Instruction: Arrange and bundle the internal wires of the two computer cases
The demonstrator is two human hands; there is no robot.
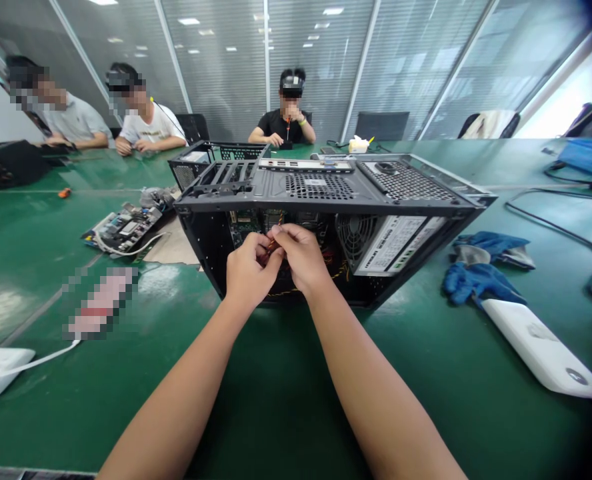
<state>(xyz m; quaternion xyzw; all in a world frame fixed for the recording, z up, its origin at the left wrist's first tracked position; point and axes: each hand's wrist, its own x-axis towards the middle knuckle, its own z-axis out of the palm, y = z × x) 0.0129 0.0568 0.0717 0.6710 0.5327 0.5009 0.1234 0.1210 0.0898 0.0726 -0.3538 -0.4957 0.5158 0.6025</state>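
Observation:
A black computer case [321,189] lies in front of me with its side open towards me. At that opening my left hand [251,270] and my right hand [301,257] meet, fingers pinched close together on a thin bundle of cables [273,247] with reddish and yellow strands. The fingers hide its ends. Inside the case, to the right of my hands, is the power supply [393,245] with its fan and white label. Yellow and black wires [343,270] hang below it. Circuit boards behind my hands are partly in shadow.
On the left, a motherboard [126,230] rests by a cardboard piece [173,248]. Blue gloves [481,277] and a white power bank [541,347] lie right. A black cable [571,200] curves beyond. Several people sit across the green table [276,400].

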